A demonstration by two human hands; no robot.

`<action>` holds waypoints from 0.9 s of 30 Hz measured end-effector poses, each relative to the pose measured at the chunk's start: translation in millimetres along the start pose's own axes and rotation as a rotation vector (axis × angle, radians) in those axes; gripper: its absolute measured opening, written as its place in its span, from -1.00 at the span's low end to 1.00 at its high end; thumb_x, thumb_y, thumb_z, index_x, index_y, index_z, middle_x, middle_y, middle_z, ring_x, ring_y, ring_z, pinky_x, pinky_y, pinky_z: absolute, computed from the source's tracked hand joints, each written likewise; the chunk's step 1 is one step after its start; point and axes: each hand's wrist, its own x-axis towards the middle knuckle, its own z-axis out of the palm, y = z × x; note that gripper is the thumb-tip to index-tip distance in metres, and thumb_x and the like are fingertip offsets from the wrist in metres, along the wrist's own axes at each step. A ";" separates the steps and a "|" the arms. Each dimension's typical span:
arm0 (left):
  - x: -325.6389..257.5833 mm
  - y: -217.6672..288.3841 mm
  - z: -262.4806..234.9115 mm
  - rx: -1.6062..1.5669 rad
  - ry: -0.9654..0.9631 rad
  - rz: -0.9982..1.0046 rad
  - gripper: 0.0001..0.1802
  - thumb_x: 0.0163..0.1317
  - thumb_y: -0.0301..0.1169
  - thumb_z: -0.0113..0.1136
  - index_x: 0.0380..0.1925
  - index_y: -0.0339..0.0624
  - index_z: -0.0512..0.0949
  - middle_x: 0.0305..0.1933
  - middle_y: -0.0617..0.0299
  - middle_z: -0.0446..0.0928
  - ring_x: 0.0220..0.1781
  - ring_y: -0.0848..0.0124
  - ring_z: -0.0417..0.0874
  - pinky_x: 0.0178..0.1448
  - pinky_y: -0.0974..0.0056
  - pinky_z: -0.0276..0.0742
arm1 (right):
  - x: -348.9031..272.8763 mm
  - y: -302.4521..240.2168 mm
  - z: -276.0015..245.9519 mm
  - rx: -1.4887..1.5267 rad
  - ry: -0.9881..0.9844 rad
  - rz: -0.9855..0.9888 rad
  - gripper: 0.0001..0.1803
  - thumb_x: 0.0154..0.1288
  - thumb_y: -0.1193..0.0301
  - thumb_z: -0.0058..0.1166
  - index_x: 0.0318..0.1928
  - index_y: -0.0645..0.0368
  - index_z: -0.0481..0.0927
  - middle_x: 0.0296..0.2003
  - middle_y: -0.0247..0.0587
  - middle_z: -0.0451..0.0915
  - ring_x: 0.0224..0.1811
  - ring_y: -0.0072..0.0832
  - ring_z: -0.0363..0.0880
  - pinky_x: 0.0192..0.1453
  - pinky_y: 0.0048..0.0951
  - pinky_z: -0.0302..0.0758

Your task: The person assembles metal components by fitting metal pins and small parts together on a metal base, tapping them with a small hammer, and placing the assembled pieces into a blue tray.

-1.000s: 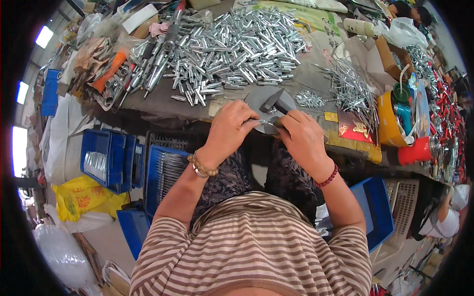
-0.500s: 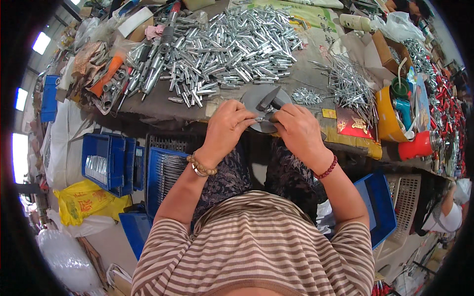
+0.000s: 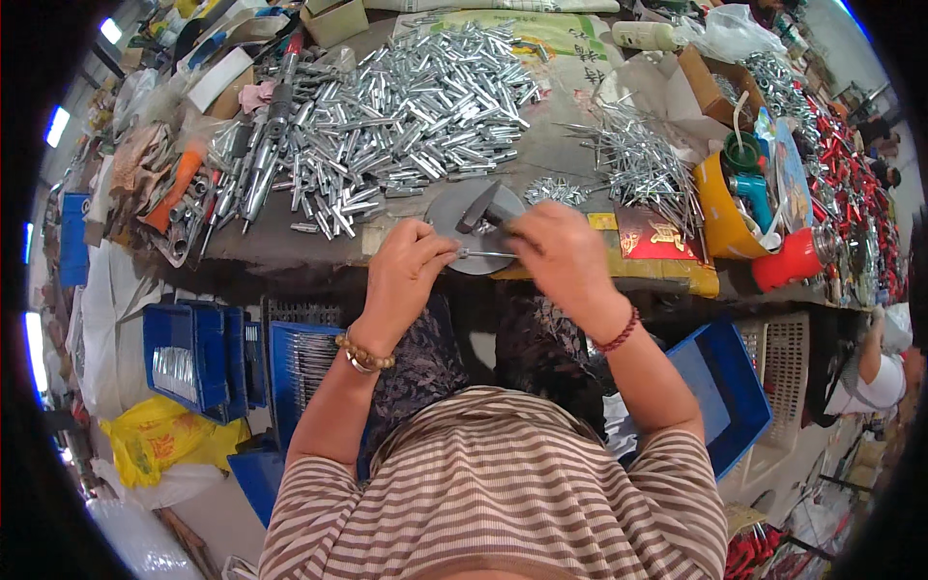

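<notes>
Evidently, a slender metal piece (image 3: 488, 254) was held crosswise over the near part of a round grey disc (image 3: 443, 213), with its left end pinched between the thumb and fingers of the left hand (image 3: 406, 275), presumably so that it was kept level and steady. Whether the disc was touched by it could not be told. The right hand (image 3: 565, 253) was slightly blurred, its fingers curled beside the piece's other end and the handle of a hammer (image 3: 478, 208); whether 1 or both were grasped could not be told. The hammer's head was seen above the disc, within easy reach. Beyond the disc, a broad heap of metal tubes (image 3: 416, 116) was spread, and to its right 2 other stocks were kept apart, probably by kind: a small pile of short metal bits (image 3: 556, 190) and a loose bundle of thin rods (image 3: 643, 159).
</notes>
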 end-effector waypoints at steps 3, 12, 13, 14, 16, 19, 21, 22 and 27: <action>-0.6 0.5 3.1 -0.009 0.031 0.024 -0.84 0.25 -0.53 0.37 -0.17 -0.19 0.76 -0.21 0.18 0.51 -0.14 0.24 0.60 -0.06 0.22 0.52 | -4.8 37.5 -31.9 -0.168 0.074 0.255 -0.82 0.19 0.44 0.35 -0.18 0.14 0.72 -0.24 -0.12 0.66 -0.14 -0.05 0.68 -0.09 -0.11 0.62; -3.5 3.2 4.1 -0.008 0.039 0.026 -0.83 0.24 -0.54 0.37 -0.16 -0.21 0.75 -0.19 0.17 0.52 -0.14 0.24 0.60 -0.07 0.23 0.53 | -9.2 89.1 -40.8 -0.445 0.025 0.304 -0.82 0.25 0.48 0.28 -0.12 0.16 0.71 -0.19 -0.10 0.65 -0.12 -0.02 0.68 -0.05 -0.05 0.61; -3.3 2.6 5.0 -0.017 0.037 0.019 -0.83 0.24 -0.54 0.37 -0.16 -0.21 0.75 -0.19 0.17 0.52 -0.14 0.25 0.60 -0.07 0.24 0.53 | -7.5 89.4 -40.5 -0.465 0.031 0.311 -0.80 0.25 0.48 0.28 -0.11 0.15 0.71 -0.18 -0.10 0.65 -0.12 -0.02 0.68 -0.04 -0.05 0.61; -2.7 2.1 5.7 -0.025 0.035 0.013 -0.83 0.24 -0.55 0.38 -0.16 -0.22 0.75 -0.19 0.17 0.52 -0.13 0.25 0.61 -0.07 0.24 0.53 | -6.8 89.7 -41.4 -0.466 0.033 0.310 -0.80 0.25 0.48 0.28 -0.11 0.15 0.71 -0.18 -0.10 0.65 -0.12 -0.02 0.68 -0.04 -0.05 0.61; -1.1 0.8 6.0 -0.027 0.036 0.021 -0.83 0.24 -0.55 0.38 -0.16 -0.22 0.75 -0.19 0.17 0.52 -0.14 0.26 0.61 -0.07 0.24 0.53 | -4.9 90.6 -41.7 -0.415 0.028 0.289 -0.79 0.24 0.48 0.28 -0.09 0.14 0.71 -0.17 -0.11 0.64 -0.08 -0.03 0.67 -0.02 -0.07 0.61; 1.3 -2.1 5.5 -0.026 0.042 0.033 -0.83 0.24 -0.55 0.38 -0.16 -0.22 0.75 -0.19 0.18 0.52 -0.14 0.26 0.61 -0.07 0.24 0.53 | 0.7 89.1 -40.6 -0.392 -0.040 0.208 -0.77 0.23 0.48 0.28 -0.08 0.11 0.72 -0.18 -0.12 0.62 -0.04 -0.05 0.66 0.00 -0.08 0.61; 2.7 -2.9 2.7 -0.017 0.054 0.039 -0.83 0.23 -0.55 0.38 -0.16 -0.22 0.75 -0.19 0.18 0.52 -0.14 0.26 0.61 -0.07 0.25 0.53 | 5.3 90.7 -38.7 -0.381 -0.058 0.203 -0.78 0.23 0.47 0.28 -0.09 0.12 0.71 -0.18 -0.12 0.61 -0.03 -0.05 0.65 0.01 -0.08 0.61; 2.6 -1.6 1.0 -0.031 0.047 0.020 -0.83 0.23 -0.55 0.38 -0.17 -0.20 0.75 -0.19 0.17 0.52 -0.13 0.25 0.61 -0.07 0.23 0.54 | 8.1 91.4 -37.7 -0.370 -0.077 0.200 -0.80 0.23 0.47 0.28 -0.11 0.12 0.71 -0.17 -0.11 0.61 -0.03 -0.05 0.65 0.01 -0.07 0.61; -2.8 -10.1 7.2 0.026 0.083 0.058 -0.90 0.24 -0.40 0.39 -0.27 -0.12 0.75 -0.18 0.11 0.55 -0.09 0.09 0.62 0.01 0.07 0.56 | 7.0 94.3 -37.8 -0.390 -0.114 0.224 -0.83 0.22 0.45 0.31 -0.18 0.16 0.64 -0.14 -0.09 0.59 -0.01 -0.01 0.63 0.01 -0.02 0.59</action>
